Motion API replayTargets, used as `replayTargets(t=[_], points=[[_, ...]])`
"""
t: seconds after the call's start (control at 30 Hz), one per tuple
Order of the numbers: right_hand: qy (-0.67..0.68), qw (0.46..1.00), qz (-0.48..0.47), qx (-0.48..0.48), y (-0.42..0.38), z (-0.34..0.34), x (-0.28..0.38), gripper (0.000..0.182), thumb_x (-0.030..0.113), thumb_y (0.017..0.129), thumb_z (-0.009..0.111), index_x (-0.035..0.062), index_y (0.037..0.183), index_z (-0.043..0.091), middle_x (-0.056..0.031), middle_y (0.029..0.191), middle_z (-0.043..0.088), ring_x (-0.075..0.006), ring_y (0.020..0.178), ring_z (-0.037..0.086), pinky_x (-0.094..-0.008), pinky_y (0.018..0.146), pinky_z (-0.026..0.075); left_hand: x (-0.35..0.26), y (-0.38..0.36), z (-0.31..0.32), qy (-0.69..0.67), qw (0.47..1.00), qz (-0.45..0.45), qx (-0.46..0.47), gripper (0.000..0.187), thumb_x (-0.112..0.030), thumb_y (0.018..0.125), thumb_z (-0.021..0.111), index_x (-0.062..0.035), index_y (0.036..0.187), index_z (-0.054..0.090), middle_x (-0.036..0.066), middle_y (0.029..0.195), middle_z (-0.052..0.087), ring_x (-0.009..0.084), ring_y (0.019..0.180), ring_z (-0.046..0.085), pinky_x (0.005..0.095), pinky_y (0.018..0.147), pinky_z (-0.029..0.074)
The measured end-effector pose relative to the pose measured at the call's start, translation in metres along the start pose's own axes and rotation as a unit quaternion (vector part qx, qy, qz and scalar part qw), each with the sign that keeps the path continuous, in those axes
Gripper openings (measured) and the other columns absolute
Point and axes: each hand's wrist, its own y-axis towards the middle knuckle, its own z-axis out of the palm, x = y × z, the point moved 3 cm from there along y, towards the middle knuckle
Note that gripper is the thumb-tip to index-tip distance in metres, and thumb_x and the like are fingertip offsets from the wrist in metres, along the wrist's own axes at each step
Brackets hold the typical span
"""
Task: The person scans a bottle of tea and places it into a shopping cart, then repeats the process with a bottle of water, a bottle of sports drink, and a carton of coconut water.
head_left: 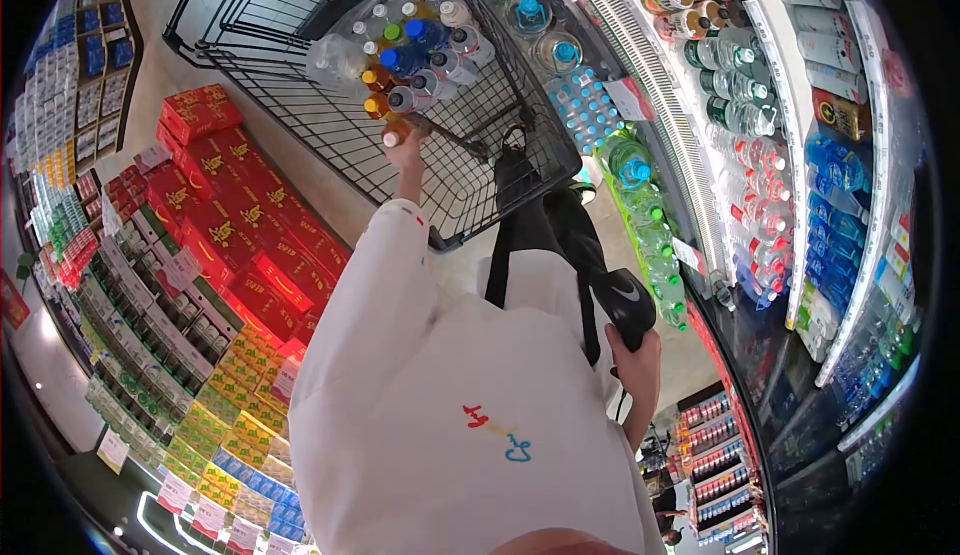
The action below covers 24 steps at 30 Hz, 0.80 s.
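Note:
Inside the wire shopping cart [470,195], my left hand [408,151] is closed around a drink bottle [396,134] with a white cap and brownish-orange contents. The bottle is tilted and sits right by the near side of a cluster of upright bottles [428,50] with white, blue, green and orange caps. Clear plastic wrap [338,60] lies at the cluster's left side. Down by my right hip, my right hand [638,367] grips the lower end of a rounded black item [625,305] with a white swoosh, its fingers partly hidden. A thin dark cord hangs below this hand.
Stacked red cartons [225,195] line the left side, with yellow-green drink packs [235,385] nearer. Along the right, large water jugs [530,15] and green-wrapped bottles [645,205] stand before a shelf of bottled drinks [740,165]. Another person [668,500] shows far at bottom right.

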Motion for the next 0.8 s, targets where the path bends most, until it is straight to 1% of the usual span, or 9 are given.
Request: replayTargets(t=[0.1, 0.17, 0.33, 0.43, 0.5, 0.53, 0.6, 0.7, 0.8], points=[[-0.01, 1.0, -0.011, 0.013, 0.003, 0.005, 0.0, 0.032, 0.023, 0.085, 0.075, -0.004, 0.099, 0.066, -0.0093, 0.066, 0.063, -0.0159, 0.054, 0.057, -0.0349, 0.054, 0.045, -0.01, 0.027, 0.001, 0.051, 0.998, 0.021, 0.007, 0.067, 0.001, 0.062, 0.081, 0.0045, 0.122, 0.053, 0.014, 0.115, 0.064, 0.0261, 0.101, 0.066, 0.0389, 0.088, 0.055], [-0.019, 1.0, 0.008, 0.02, 0.001, 0.006, 0.009, 0.031, 0.023, 0.085, 0.075, -0.0036, 0.099, 0.066, -0.0091, 0.065, 0.063, -0.0161, 0.054, 0.057, -0.0348, 0.054, 0.045, 0.001, 0.049, 0.004, -0.044, 0.998, 0.001, 0.041, 0.075, 0.003, 0.061, 0.08, 0.0037, 0.128, 0.046, 0.015, 0.121, 0.06, 0.0271, 0.106, 0.063, 0.0397, 0.09, 0.054], [-0.019, 0.999, 0.02, 0.024, -0.004, 0.012, 0.02, 0.029, 0.022, 0.086, 0.074, -0.0031, 0.1, 0.066, -0.0084, 0.063, 0.062, -0.0164, 0.054, 0.057, -0.0344, 0.054, 0.045, 0.011, 0.043, 0.007, -0.051, 0.998, -0.025, 0.041, 0.079, -0.002, 0.062, 0.085, 0.0021, 0.129, 0.042, 0.017, 0.125, 0.056, 0.0287, 0.11, 0.061, 0.0405, 0.094, 0.053], [-0.013, 0.999, 0.014, 0.033, -0.006, 0.016, 0.021, 0.03, 0.022, 0.086, 0.074, -0.0031, 0.1, 0.066, -0.0092, 0.064, 0.063, -0.0164, 0.054, 0.057, -0.0341, 0.054, 0.046, 0.022, 0.053, 0.009, 0.028, 0.999, 0.022, 0.0, 0.085, -0.01, 0.062, 0.089, 0.0025, 0.13, 0.04, 0.019, 0.128, 0.053, 0.0306, 0.113, 0.06, 0.0413, 0.095, 0.053], [-0.003, 1.0, 0.003, 0.025, -0.009, 0.018, 0.023, 0.03, 0.021, 0.086, 0.074, -0.003, 0.102, 0.067, -0.0101, 0.068, 0.064, -0.0165, 0.055, 0.058, -0.034, 0.055, 0.046, 0.028, 0.063, 0.009, 0.14, 0.987, -0.081, 0.016, 0.095, -0.018, 0.059, 0.092, 0.0035, 0.133, 0.037, 0.021, 0.131, 0.05, 0.0327, 0.115, 0.059, 0.0418, 0.096, 0.052], [0.001, 1.0, 0.002, 0.022, -0.01, 0.018, 0.024, 0.03, 0.021, 0.086, 0.074, -0.003, 0.102, 0.067, -0.0101, 0.068, 0.064, -0.0165, 0.055, 0.058, -0.034, 0.055, 0.046, 0.016, 0.057, 0.009, 0.14, 0.987, -0.078, 0.02, 0.095, -0.018, 0.059, 0.092, 0.0035, 0.133, 0.037, 0.021, 0.131, 0.05, 0.0327, 0.115, 0.059, 0.0418, 0.096, 0.052], [-0.004, 1.0, 0.013, 0.025, -0.012, 0.018, 0.023, 0.032, 0.02, 0.086, 0.074, -0.0033, 0.106, 0.066, -0.0131, 0.076, 0.068, -0.0191, 0.064, 0.062, -0.035, 0.062, 0.049, 0.003, 0.046, 0.006, 0.232, 0.971, -0.058, 0.031, 0.101, -0.023, 0.056, 0.094, 0.0035, 0.135, 0.037, 0.021, 0.13, 0.053, 0.0331, 0.113, 0.059, 0.0414, 0.097, 0.051], [0.01, 1.0, 0.005, 0.003, -0.015, 0.022, 0.013, 0.033, 0.019, 0.086, 0.074, -0.0032, 0.108, 0.066, -0.0154, 0.084, 0.071, -0.0211, 0.075, 0.065, -0.0357, 0.071, 0.051, -0.002, 0.039, 0.005, 0.233, 0.97, -0.05, 0.05, 0.104, -0.025, 0.055, 0.094, 0.0034, 0.136, 0.036, 0.02, 0.128, 0.055, 0.0317, 0.113, 0.059, 0.04, 0.092, 0.053], [0.03, 1.0, 0.009, 0.001, -0.022, 0.021, 0.018, 0.033, 0.019, 0.086, 0.074, -0.0031, 0.109, 0.066, -0.0165, 0.09, 0.072, -0.0214, 0.081, 0.066, -0.0357, 0.077, 0.051, -0.019, -0.003, 0.004, 0.222, 0.974, -0.028, 0.038, 0.087, -0.024, 0.059, 0.092, 0.0028, 0.13, 0.05, 0.016, 0.121, 0.062, 0.0279, 0.107, 0.063, 0.038, 0.088, 0.053]])
